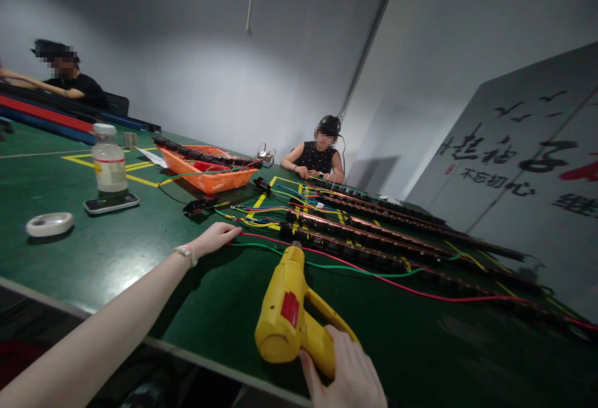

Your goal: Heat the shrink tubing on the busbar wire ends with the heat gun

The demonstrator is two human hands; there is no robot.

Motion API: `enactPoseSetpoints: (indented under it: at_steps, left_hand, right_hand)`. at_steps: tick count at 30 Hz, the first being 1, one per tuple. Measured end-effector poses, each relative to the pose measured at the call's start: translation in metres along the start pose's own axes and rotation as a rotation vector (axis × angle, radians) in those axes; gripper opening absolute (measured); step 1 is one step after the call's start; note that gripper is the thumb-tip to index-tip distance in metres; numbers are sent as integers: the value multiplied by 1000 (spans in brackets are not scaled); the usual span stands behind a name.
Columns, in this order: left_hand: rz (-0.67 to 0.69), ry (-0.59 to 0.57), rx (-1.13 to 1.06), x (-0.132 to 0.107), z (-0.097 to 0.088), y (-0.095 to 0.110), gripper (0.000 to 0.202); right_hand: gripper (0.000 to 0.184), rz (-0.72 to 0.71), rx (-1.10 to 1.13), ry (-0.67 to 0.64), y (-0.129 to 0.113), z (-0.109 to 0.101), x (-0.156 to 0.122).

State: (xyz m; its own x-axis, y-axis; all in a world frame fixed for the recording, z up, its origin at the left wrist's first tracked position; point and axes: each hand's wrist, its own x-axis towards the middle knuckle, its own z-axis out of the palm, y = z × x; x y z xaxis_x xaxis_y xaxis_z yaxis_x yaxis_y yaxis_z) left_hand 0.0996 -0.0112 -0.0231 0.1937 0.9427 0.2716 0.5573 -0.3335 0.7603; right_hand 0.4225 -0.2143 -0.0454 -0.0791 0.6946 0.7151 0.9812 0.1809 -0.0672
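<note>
My right hand (346,370) is wrapped round the handle of a yellow heat gun (283,314). Its nozzle points away from me, toward the cables and the dark bars. Farther left, my left hand (217,238) pinches the end of a red cable (346,261) just above the table. A green cable (327,266) runs close beside the red one, its end near my left fingertips; whether I hold it too I cannot tell. Both cables stretch off to the right. Beyond the nozzle lie long black-and-copper bars (355,230) with coloured leads at their left ends.
An orange basket (210,180) with a dark bar across it stands beyond my left hand. To the left are a bottle (109,162), a phone (112,203) and a white oval object (50,225) on the green table (140,258). Two people sit across the table.
</note>
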Motion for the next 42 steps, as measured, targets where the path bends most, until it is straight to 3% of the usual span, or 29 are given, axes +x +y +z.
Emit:
enactPoseSetpoints:
  at_steps: [7,12,29,37,42]
  left_hand:
    - [-13,-2,12,2,0,-5,53]
    - [-21,6,32,2,1,-4,53]
    - [-76,18,1,7,3,-9,57]
    - [-176,-11,-166,5,-4,-10,59]
    - [-206,47,-255,6,-7,-11,51]
  right_hand:
    - [46,32,-29,-40,-5,-7,0]
    - [48,3,-37,6,-18,-3,1]
    - [49,-15,301,64,-104,27,-1]
    - [59,-131,306,95,-99,16,5]
    - [56,-183,304,93,-89,3,15]
